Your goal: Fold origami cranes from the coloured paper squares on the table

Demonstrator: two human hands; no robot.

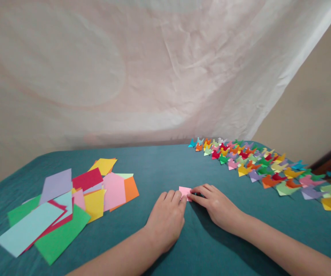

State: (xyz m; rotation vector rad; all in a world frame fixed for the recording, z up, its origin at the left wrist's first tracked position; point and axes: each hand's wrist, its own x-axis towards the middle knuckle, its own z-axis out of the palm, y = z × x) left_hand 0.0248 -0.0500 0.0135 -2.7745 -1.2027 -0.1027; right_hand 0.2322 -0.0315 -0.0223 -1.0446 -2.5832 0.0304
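Moderate, diffuse light, apparently from above and ahead; pale sheet (154, 69) softly lit. Dark soft-edged shadow under right forearm (269, 234) on counter (159, 165). Wide-angle stretch at edges. Overall slightly soft; pink paper (184, 189) lacks fine detail.

Head camera: sits high on the near side, looks forward and down.
Left hand (165, 220), right hand (218, 207): show close, from behind and above.
Green table (159, 168): shows wide, from paper sheets (95, 203) at left to folded birds (264, 163) at right.
Pale cloth (154, 84): rises farther off, past the far edge.
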